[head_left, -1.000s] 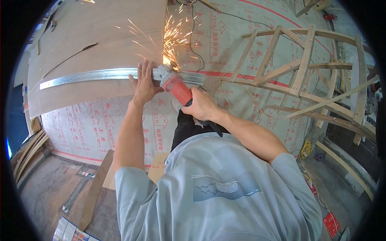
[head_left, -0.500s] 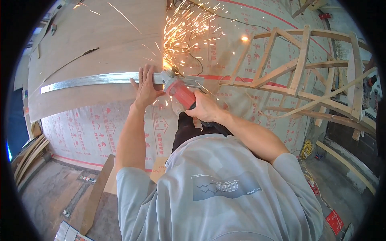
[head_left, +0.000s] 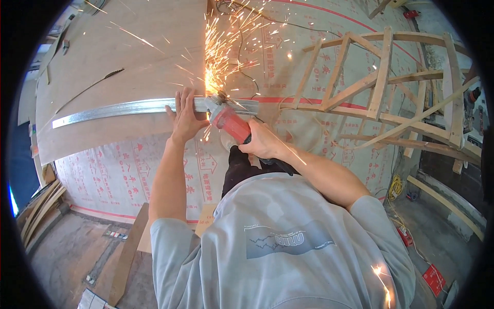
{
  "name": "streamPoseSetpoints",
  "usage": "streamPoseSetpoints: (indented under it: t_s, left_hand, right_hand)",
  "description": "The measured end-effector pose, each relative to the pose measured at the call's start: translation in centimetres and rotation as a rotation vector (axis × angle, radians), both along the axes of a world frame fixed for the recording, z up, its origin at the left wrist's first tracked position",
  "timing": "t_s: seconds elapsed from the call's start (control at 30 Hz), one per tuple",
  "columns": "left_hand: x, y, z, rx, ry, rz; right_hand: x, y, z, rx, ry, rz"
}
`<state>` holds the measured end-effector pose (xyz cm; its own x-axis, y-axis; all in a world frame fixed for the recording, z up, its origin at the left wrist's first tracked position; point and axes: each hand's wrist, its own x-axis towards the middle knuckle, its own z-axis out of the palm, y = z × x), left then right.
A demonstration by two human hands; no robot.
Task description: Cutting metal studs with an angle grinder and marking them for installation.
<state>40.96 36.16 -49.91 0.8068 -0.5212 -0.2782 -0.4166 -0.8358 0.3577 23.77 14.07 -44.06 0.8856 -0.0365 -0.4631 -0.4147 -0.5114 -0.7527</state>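
A long silver metal channel [head_left: 123,108] lies across a brown plywood sheet [head_left: 128,51]. My left hand [head_left: 184,117] presses flat on the channel, fingers spread, just left of the cut. My right hand [head_left: 262,141] grips the body of a red angle grinder [head_left: 229,121], whose disc bites into the channel beside my left hand. A fan of bright sparks [head_left: 226,46] shoots up and away from the cut over the plywood and the printed sheet.
A white floor sheet with red print [head_left: 123,180] covers the ground. A wooden lattice frame [head_left: 391,98] lies to the right. A black cord [head_left: 247,72] runs away past the sparks. Timber strips [head_left: 36,206] lie at the left, a yellow cable [head_left: 396,186] at the right.
The spark shower has grown and spread wider and higher. Both hands and the grinder stay at about the same spot on the channel.
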Motion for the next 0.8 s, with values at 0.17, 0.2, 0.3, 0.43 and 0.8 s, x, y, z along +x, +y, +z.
streamPoseSetpoints:
  t_s: [0.17, 0.2, 0.3, 0.43, 0.8]
  left_hand:
    - [0.1, -0.1, 0.0, 0.000, 0.005, -0.006]
    - [0.2, -0.4, 0.0, 0.011, 0.012, -0.010]
    - [0.2, 0.7, -1.1, -0.005, -0.032, -0.016]
    - [0.3, 0.7, -1.6, 0.006, -0.068, -0.026]
    - [0.0, 0.4, -0.8, -0.042, -0.032, -0.014]
  right_hand:
    - [-0.4, -0.4, -0.6, 0.070, -0.051, -0.002]
    - [-0.5, -0.6, -0.8, 0.030, 0.007, 0.022]
    - [-0.2, -0.5, 0.4, 0.029, 0.033, 0.022]
    - [0.2, -0.9, 0.4, 0.008, 0.132, 0.063]
    - [0.4, -1.3, 0.4, -0.035, -0.013, 0.096]
